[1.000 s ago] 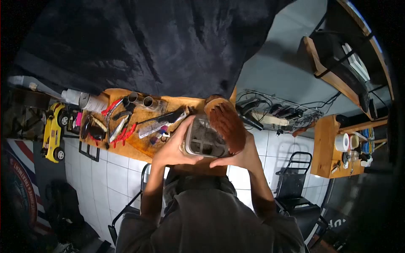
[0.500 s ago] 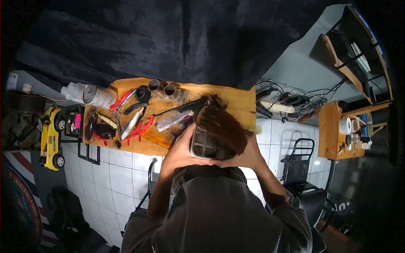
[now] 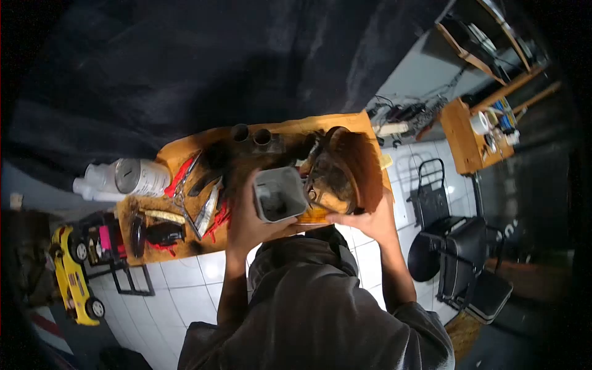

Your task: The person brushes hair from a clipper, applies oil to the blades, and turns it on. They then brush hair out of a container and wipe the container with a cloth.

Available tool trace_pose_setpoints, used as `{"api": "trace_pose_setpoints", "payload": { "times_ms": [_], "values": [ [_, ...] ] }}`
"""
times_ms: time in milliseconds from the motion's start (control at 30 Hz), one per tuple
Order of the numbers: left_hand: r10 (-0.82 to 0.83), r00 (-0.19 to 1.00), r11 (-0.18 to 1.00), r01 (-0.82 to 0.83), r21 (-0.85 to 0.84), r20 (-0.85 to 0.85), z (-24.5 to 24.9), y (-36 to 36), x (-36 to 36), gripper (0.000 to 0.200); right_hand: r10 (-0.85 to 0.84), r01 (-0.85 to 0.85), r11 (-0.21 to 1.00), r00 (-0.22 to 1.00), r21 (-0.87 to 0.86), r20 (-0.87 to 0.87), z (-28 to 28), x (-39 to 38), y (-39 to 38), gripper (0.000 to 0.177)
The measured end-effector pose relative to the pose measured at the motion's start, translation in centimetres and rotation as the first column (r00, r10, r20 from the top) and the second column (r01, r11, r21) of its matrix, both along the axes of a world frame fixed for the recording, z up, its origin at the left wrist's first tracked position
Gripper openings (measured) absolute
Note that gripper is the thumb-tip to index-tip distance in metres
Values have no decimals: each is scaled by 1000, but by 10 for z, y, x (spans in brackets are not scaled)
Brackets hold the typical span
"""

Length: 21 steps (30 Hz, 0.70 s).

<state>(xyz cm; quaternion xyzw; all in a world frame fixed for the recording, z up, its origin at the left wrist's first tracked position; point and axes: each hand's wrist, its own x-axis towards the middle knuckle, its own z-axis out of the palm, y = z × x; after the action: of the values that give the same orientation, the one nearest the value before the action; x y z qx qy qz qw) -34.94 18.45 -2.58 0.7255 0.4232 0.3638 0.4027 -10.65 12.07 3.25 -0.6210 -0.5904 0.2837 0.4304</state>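
My left hand (image 3: 245,217) is wrapped round a grey square container (image 3: 279,196), whose open top faces me with dark bits inside. To its right, my right hand (image 3: 375,221) grips the lower edge of a brown hairpiece (image 3: 365,169). The hairpiece is tilted on its side, with its thin, partly see-through inner side turned toward the container. My right thumb stretches left below it; the other fingers are mostly hidden behind the hair. Both things are held over the front of the wooden table (image 3: 206,251).
Scissors (image 3: 180,200), red clips (image 3: 223,217) and dark clippers (image 3: 165,233) lie at the table's left. A white can (image 3: 143,177) and two dark round cups (image 3: 240,132) stand behind. A yellow toy car (image 3: 75,277) is left; a black chair (image 3: 468,253) right.
The hairpiece has come off the container and swung right in my right hand. The container has moved left in my left hand and tipped toward me. The head view has shifted.
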Motion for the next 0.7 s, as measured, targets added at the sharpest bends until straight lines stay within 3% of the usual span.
{"api": "trace_pose_setpoints", "payload": {
  "times_ms": [133,233,300,400,500,633,667,700],
  "values": [
    [39,998,999,-38,-22,56,5,3,-7,113,-180,180,984,964,17,194,-40,12,-9,71],
    [-12,997,999,16,-48,81,0,5,-4,113,-294,293,956,951,28,99,-72,14,-18,71],
    [-45,993,999,47,-13,110,-2,5,1,113,-304,304,952,944,22,127,-76,15,-20,72],
    [6,998,955,11,296,-57,11,8,12,116,-264,255,964,940,68,214,-88,22,-18,70],
    [6,985,1000,-3,-20,172,2,-1,22,122,-242,214,968,938,134,250,-84,26,-15,69],
    [-6,977,995,26,-92,215,15,0,31,121,-183,156,981,944,120,274,-80,33,-13,70],
    [2,964,994,28,-107,268,16,0,36,119,-186,178,981,975,74,123,-76,32,-11,70],
    [8,947,992,32,-120,321,16,1,40,116,-175,165,983,976,81,131,-75,33,-10,69]
  ]
}}
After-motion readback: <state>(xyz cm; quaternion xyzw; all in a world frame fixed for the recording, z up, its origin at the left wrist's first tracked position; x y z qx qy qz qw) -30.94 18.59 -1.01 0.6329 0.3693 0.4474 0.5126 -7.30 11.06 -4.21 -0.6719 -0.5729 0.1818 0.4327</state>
